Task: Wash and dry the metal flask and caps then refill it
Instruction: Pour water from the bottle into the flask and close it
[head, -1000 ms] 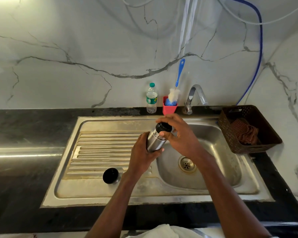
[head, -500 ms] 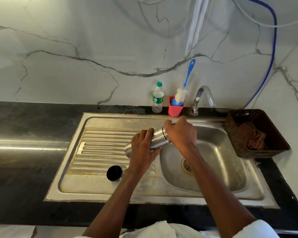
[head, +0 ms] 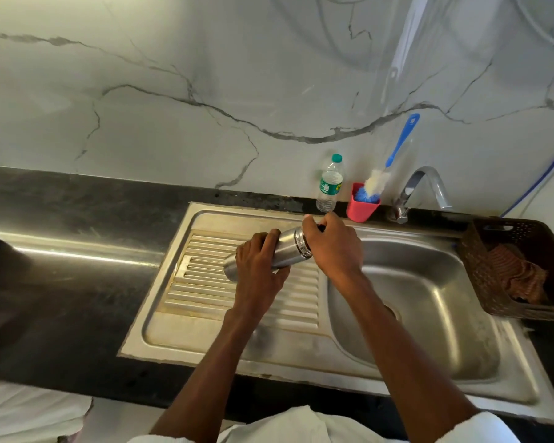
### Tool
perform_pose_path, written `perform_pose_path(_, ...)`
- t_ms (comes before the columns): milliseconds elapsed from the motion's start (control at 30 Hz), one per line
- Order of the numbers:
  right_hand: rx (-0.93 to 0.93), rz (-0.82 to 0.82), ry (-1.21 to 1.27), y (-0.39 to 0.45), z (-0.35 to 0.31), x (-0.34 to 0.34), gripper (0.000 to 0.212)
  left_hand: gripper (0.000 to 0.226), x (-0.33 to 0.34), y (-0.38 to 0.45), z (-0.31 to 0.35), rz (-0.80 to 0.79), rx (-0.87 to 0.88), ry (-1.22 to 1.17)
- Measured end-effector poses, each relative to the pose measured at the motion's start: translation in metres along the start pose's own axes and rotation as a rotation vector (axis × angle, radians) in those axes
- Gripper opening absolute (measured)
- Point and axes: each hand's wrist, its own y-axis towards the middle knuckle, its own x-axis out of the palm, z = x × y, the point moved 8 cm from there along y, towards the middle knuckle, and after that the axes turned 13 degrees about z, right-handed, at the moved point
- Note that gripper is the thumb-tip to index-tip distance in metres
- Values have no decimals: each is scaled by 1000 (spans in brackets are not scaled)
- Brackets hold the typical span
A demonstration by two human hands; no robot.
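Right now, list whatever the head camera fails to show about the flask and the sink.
- Flask mouth and any cap on it: covered by the right hand.
- Flask middle: wrapped by the left hand.
- Sink drain: mostly behind the right forearm.
- Water bottle label text: too small to read.
- Brown basket: cut off by the right edge.

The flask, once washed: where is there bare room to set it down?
Free: the black counter left of the sink, and the ribbed drainboard under the flask. Crowded: behind the sink, where the water bottle, red cup and tap stand.
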Motion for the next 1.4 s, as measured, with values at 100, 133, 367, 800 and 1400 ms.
perform_pose_path(100,64,-103,166,-7,-7,20,71,79,-16,6,-21,4,-28,-4)
perform_pose_path(133,115,-131,284,-12,-7,30,72,78,-22,7,-32,10,-58,-8)
perform_pose_path(367,-176,-402,-34,-79,-4,118,28,79,-55,-1,-103,81,-314,-31)
perform_pose_path(800,-127,-479,-74,-129,41,159,52,73,-40,-17,-119,69,-520,-276)
perform_pose_path(1400,-6,440,438,-18,80,-73,62,65,49,-10,-12,-63,-424,-434)
